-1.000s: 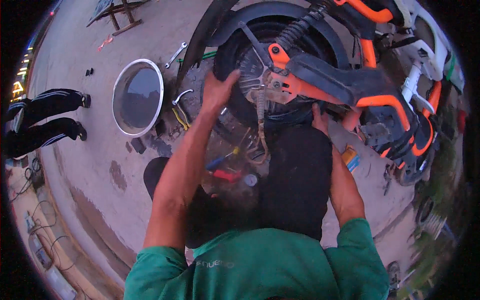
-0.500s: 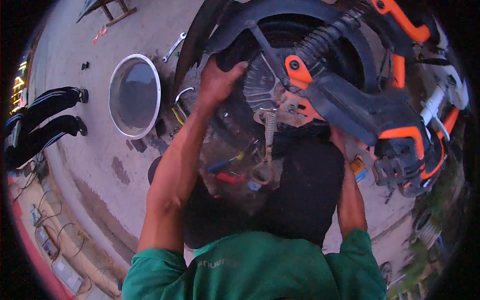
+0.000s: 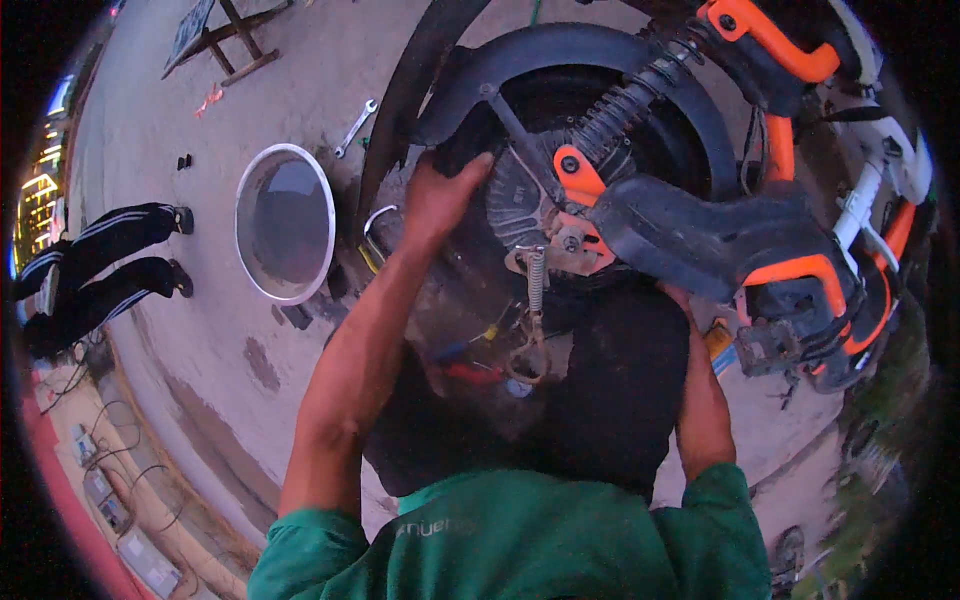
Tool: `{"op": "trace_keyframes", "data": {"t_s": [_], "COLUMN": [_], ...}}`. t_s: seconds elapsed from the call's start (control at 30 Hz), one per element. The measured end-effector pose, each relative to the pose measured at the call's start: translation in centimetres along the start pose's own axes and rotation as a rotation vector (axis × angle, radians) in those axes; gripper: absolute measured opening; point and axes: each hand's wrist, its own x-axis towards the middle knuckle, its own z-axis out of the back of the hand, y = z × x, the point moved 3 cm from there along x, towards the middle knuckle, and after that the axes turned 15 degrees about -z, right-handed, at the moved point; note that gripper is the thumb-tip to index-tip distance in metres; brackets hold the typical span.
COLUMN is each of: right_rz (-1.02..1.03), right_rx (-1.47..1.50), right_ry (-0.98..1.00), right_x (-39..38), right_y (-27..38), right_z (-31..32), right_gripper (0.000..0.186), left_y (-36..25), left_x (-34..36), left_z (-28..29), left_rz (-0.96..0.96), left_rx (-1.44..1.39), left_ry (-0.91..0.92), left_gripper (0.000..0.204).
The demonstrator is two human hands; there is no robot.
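My left hand point(image 3: 442, 200) grips the left side of the scooter's black rear tyre point(image 3: 462, 142), fingers wrapped round it. My right hand point(image 3: 672, 292) reaches under the black-and-orange rear frame point(image 3: 680, 235), its fingers hidden. Between my arms are the dusty wheel hub point(image 3: 515, 190), a coil shock absorber point(image 3: 625, 95) angled up to the right, an orange bracket point(image 3: 578, 175) and a small spring point(image 3: 535, 275) hanging over my dark trousered legs. A blurred blue-and-yellow screwdriver point(image 3: 450, 350) and red-handled tool point(image 3: 475, 372) lie below the wheel.
A metal basin of dark water point(image 3: 285, 224) stands left of the wheel, with an open-end wrench point(image 3: 355, 128) above it. Another person's legs point(image 3: 100, 280) are at far left, near a kerb with cables point(image 3: 125, 470). A wooden stand point(image 3: 235, 45) is at top left.
The scooter's frame and shock have shifted a little right and toward me. My right hand has slipped mostly out of sight beneath the frame. My left hand still holds the tyre.
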Motion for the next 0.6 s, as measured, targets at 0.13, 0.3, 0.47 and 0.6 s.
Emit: {"op": "trace_keyframes", "data": {"t_s": [0.13, 0.3, 0.47, 0.6], "right_rz": [0.004, -0.029, -0.096, -0.129], "right_rx": [-0.007, -0.024, -0.046, -0.064], "right_ry": [0.004, 0.006, 0.026, 0.031], "right_x": [0.0, -0.1, -1.4, -1.5], "right_y": [0.4, 0.2, -1.2, -1.3], "right_z": [0.0, 1.1, 1.4, 2.1], "right_gripper": [0.067, 0.063, 0.059, 0.056], "left_y": [-3.5, -2.0, 0.5, 3.0], "left_x": [2.9, 3.1, 2.5, 3.2], "left_z": [-0.5, -0.4, -0.2, -0.7], "left_rz": [0.129, -0.113, 0.196, 0.071], "left_rx": [0.073, 0.023, 0.079, -0.08], "left_ry": [0.074, -0.065, 0.071, 0.066], "left_gripper": [0.062, 0.061, 0.061, 0.06]}}
